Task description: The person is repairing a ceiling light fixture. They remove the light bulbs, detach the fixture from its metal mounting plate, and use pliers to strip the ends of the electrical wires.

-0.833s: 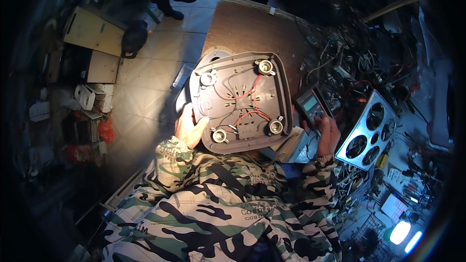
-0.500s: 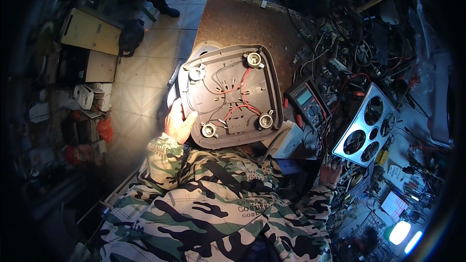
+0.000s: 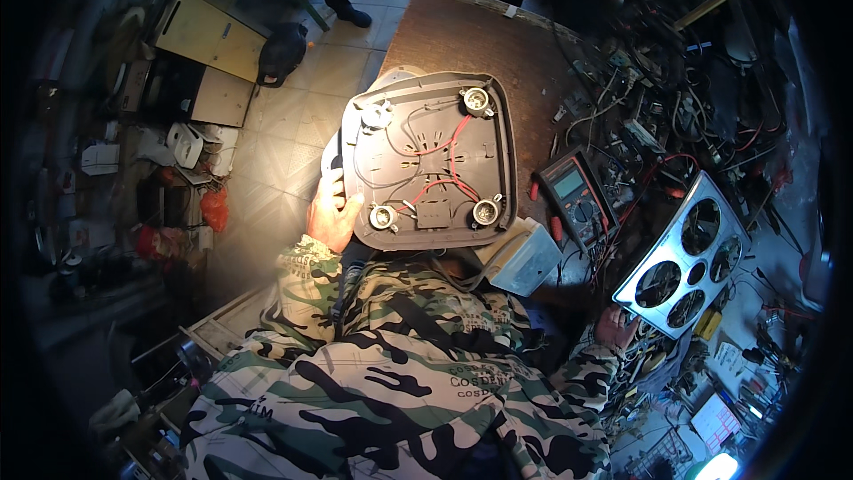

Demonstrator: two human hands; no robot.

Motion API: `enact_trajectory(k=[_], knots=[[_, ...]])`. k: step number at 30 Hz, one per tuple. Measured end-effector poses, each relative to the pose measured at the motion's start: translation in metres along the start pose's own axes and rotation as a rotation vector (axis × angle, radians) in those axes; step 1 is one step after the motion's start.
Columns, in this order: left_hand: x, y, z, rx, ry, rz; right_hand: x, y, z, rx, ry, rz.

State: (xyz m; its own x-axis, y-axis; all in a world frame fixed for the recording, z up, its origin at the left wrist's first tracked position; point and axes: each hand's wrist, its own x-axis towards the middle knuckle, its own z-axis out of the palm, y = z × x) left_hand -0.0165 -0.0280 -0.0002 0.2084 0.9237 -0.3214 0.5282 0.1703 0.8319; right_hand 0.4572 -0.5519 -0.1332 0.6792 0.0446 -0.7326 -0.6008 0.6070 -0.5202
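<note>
A grey-brown square plastic housing (image 3: 444,153) lies with its inside up. Several round metal lamp sockets sit near its corners, with red and dark wires running between them. My left hand (image 3: 332,216) is closed on its left rim, thumb over the edge. Part of a pale rounded piece (image 3: 402,74) shows beneath the housing's far left corner. My right hand (image 3: 615,327) is at the near left corner of a silvery panel (image 3: 680,265) with several round holes. Its fingers are dim and partly hidden, so its grip is unclear.
A brown bench (image 3: 449,36) extends beyond the housing. A multimeter (image 3: 577,200) with red probes and a pale box (image 3: 526,262) stand right of it. Tangled cables and parts (image 3: 640,80) crowd the right side. Two people are partly visible at the back.
My view has shifted, so the surroundings sit farther right. The housing has turned slightly, its near edge now more level. My left hand still grips its left rim.
</note>
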Motion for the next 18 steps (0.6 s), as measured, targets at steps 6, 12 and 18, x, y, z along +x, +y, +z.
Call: enact_trajectory(k=[6,12,18], knots=[[-0.011,-0.004,-0.006,0.035,0.06,-0.026,0.014,-0.005,0.02,-0.035,0.209,-0.06],[-0.013,0.001,-0.01,0.041,0.068,-0.012,0.019,-0.013,0.038,-0.082,0.299,-0.1],[-0.017,0.004,-0.01,0.056,0.057,-0.057,0.02,-0.018,0.045,-0.167,0.259,-0.091]])
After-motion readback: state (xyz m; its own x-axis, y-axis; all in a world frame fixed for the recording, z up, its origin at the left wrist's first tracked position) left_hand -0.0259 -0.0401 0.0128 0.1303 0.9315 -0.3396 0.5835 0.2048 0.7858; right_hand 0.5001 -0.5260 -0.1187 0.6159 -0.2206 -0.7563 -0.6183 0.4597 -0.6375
